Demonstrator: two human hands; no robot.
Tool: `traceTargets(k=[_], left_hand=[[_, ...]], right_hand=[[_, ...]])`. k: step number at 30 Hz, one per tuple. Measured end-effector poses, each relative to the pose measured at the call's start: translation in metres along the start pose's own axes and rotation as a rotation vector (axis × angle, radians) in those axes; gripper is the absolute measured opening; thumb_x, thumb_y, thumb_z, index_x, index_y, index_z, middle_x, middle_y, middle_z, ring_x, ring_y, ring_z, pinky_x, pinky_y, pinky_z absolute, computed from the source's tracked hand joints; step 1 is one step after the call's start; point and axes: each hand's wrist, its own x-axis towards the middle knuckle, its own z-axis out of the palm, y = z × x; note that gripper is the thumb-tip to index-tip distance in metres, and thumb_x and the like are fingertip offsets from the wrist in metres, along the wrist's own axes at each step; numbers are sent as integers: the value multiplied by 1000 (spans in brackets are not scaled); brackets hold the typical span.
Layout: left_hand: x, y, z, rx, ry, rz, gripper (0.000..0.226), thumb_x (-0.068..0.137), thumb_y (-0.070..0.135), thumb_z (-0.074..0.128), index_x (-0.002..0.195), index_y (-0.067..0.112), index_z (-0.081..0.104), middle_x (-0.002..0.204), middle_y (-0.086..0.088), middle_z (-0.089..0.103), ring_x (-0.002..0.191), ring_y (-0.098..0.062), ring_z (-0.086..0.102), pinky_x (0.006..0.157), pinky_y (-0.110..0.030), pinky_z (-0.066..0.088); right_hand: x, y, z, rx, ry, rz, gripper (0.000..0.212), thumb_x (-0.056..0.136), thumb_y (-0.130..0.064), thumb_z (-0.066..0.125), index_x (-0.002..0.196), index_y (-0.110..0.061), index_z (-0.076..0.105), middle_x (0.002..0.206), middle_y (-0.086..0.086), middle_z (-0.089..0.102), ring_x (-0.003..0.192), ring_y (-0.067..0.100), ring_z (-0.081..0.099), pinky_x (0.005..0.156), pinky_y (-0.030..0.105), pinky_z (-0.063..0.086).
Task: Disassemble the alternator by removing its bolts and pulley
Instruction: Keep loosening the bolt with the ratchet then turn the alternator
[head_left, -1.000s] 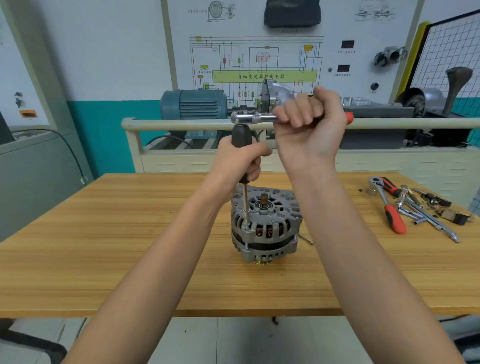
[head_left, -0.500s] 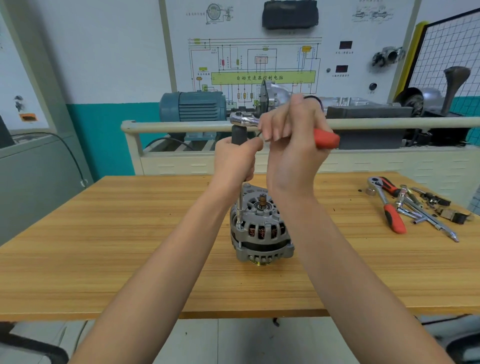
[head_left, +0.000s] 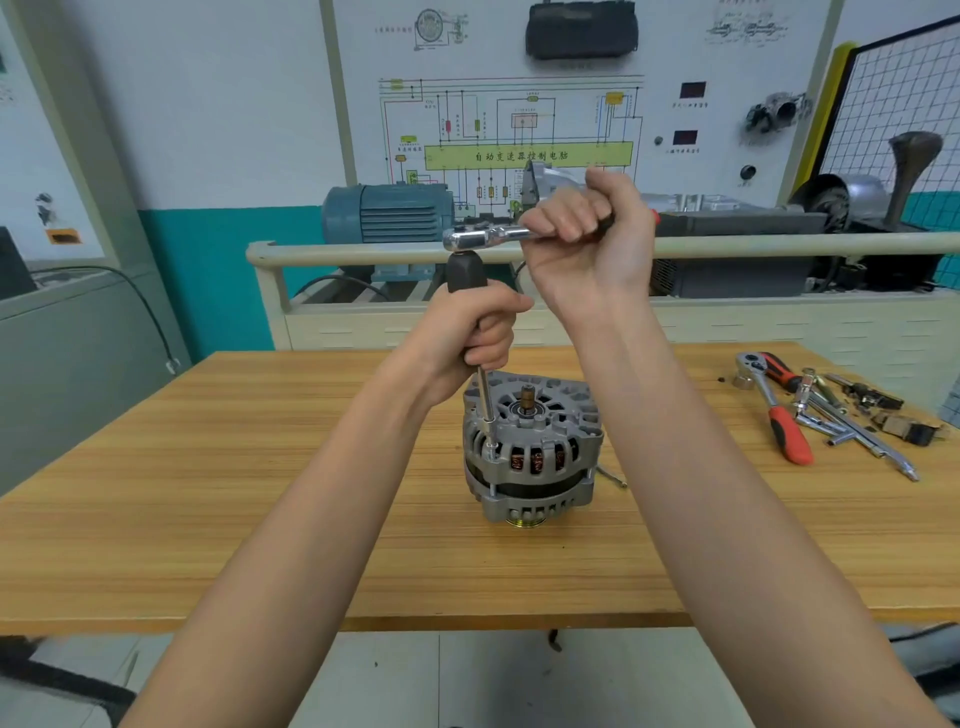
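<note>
alternator standing pulley-down on the desk, directly below both grips: left hand wraps the black driver handle to steady its shaft on a housing bolt, right hand fists the ratchet to turn it.

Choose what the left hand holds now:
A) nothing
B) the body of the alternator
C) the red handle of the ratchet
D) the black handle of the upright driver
D: the left hand grips the black driver handle, while the right hand holds the ratchet above the alternator.
</note>
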Motion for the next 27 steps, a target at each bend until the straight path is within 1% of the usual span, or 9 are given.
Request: traceTargets(k=[5,9,12,14,16,19,22,24,27], left_hand=[[4,-2,11,3,224,-20,53,86,0,47,44,22,23,38,5,17,33,-12,12,39,-19,16],[5,-1,25,66,427,28,41,85,-1,51,55,19,32,43,5,24,34,-10,19,37,-15,20],[4,-3,33,167,501,91,36,89,3,55,61,16,37,50,2,31,33,-4,26,35,-14,23],[5,-4,33,143,511,91,38,87,2,56,59,17,35,45,4,30,32,-6,25,35,-14,23],[5,-4,28,85,471,64,40,82,-2,57,56,18,33,41,7,26,33,-10,21,37,-15,22],[2,-3,17,70,329,73,41,79,-3,57,52,17,34,41,4,26,38,-15,22,41,-20,25],[1,-1,12,4,163,106,37,73,1,61,46,16,41,40,3,29,38,-16,26,42,-22,30],[4,-1,14,-30,125,115,38,72,4,62,44,17,40,39,3,27,35,-14,24,40,-22,26],[6,-3,16,8,155,96,52,88,6,58,43,21,35,37,6,24,32,-10,17,39,-21,16]], right_hand=[[-18,11,1,-156,-21,-230,50,96,-6,39,48,-15,35,43,-2,29,39,13,29,46,26,33],[-39,30,2,-499,-170,-594,37,90,-2,45,57,-17,40,45,-3,36,44,18,35,51,32,32],[-48,39,2,-761,-260,-821,34,88,-1,49,62,-22,44,49,-4,37,48,22,35,50,36,29],[-47,36,2,-723,-268,-784,36,88,0,46,59,-22,44,47,-3,36,46,20,34,49,36,27],[-41,27,4,-539,-250,-610,42,89,-1,44,51,-18,41,43,-3,35,42,16,32,48,31,28],[-24,7,2,-240,-127,-283,54,95,-5,39,42,-17,39,41,-3,30,38,12,28,45,25,31],[-5,-7,-4,37,14,-49,55,95,-9,38,41,-16,35,39,-4,27,33,10,26,39,21,28],[1,-9,-7,146,54,3,52,95,-9,38,45,-16,33,39,-5,27,31,10,26,37,19,27],[0,-7,-11,117,60,-58,53,95,-8,38,43,-16,33,40,-4,26,32,10,25,37,19,28]])
